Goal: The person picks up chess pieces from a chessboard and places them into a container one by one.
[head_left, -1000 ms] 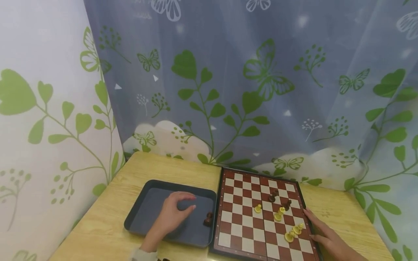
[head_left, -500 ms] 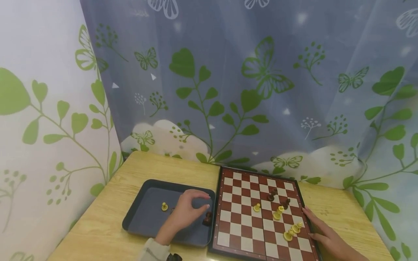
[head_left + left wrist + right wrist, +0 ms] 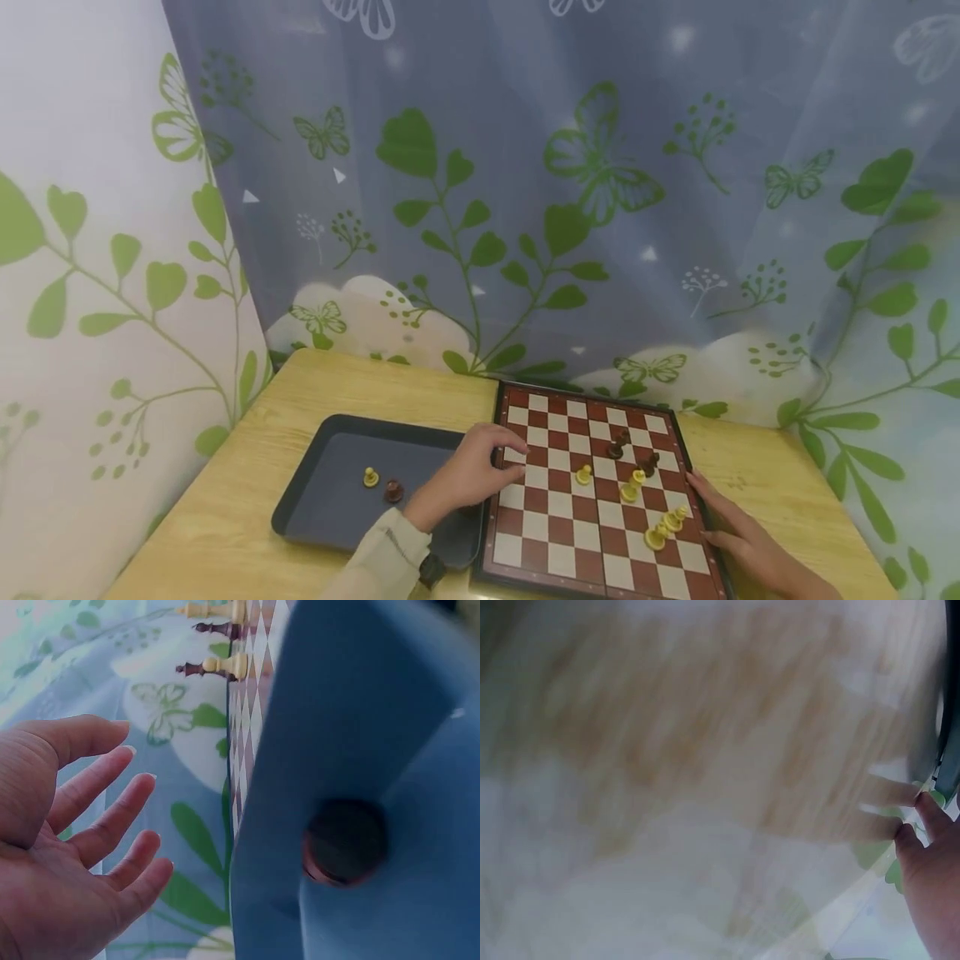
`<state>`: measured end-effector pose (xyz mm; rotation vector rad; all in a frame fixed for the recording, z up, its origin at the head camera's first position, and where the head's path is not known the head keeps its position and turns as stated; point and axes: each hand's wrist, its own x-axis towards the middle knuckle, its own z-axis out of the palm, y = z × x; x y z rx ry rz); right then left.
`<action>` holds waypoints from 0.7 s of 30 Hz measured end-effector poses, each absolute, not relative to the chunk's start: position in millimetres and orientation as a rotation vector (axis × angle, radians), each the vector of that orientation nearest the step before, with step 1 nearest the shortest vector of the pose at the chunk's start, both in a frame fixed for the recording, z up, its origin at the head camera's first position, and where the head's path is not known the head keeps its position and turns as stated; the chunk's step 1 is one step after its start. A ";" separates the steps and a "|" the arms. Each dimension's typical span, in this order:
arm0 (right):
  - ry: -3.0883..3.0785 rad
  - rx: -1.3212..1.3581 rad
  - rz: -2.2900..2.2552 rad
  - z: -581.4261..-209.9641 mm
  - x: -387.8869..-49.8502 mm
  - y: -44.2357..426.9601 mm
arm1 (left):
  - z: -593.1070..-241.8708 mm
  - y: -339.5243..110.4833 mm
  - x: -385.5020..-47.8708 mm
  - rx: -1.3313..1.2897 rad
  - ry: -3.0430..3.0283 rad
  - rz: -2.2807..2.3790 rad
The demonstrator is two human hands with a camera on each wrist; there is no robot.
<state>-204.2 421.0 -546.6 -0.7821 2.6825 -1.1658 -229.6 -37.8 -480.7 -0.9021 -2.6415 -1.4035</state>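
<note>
My left hand (image 3: pixel 477 468) hovers where the tray meets the chessboard, thumb and fingers loosely curved. Nothing shows between its fingers in the left wrist view, where the whole hand (image 3: pixel 90 825) is seen. In the dark blue tray (image 3: pixel 337 450) stand a yellow pawn (image 3: pixel 371 478) and a dark brown chess piece (image 3: pixel 393 491); my left wrist covers part of the tray's right side. My right hand (image 3: pixel 742 533) touches the right edge of the chessboard (image 3: pixel 551 504). On the board are a yellow pawn (image 3: pixel 584 475), more yellow pieces (image 3: pixel 656 537) and dark pieces (image 3: pixel 617 447).
Tray and board stand side by side on a wooden table (image 3: pixel 225 500). A patterned curtain (image 3: pixel 510 250) hangs right behind the table's back edge. Bare wood shows left of the tray and right of the board.
My left hand has moved right from over the tray to the board's left edge, uncovering the yellow pawn and a dark piece in the tray. My right hand stays at the board's edge.
</note>
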 end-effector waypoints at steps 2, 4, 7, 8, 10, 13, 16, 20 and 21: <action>2.707 -0.782 -1.161 -546.3 -203.3 420.2 | -478.3 -31.0 -236.1 -0.954 -2.647 -1.392; 2.724 -0.774 -1.156 -546.3 -202.2 419.7 | -478.2 -25.0 -242.9 -1.007 -2.637 -1.398; 2.733 -0.761 -1.144 -546.1 -201.0 419.2 | -479.1 -18.3 -250.5 -1.049 -2.645 -1.422; 2.732 -0.759 -1.137 -545.5 -201.2 419.4 | -479.4 -16.2 -252.2 -1.049 -2.654 -1.427; 2.723 -0.752 -1.128 -544.3 -201.5 419.8 | -480.1 -11.9 -254.9 -1.028 -2.689 -1.420; 2.708 -0.712 -1.126 -542.3 -202.3 420.4 | -480.1 -4.3 -258.1 -1.003 -2.735 -1.407; 2.712 -0.661 -1.112 -540.9 -203.2 421.2 | -478.7 3.7 -260.6 -1.000 -2.779 -1.414; 2.731 -0.663 -1.125 -542.8 -202.4 422.1 | -476.5 14.3 -264.2 -1.018 -2.822 -1.392; 2.728 -0.668 -1.144 -544.1 -201.4 422.1 | -476.4 16.9 -265.0 -1.023 -2.829 -1.386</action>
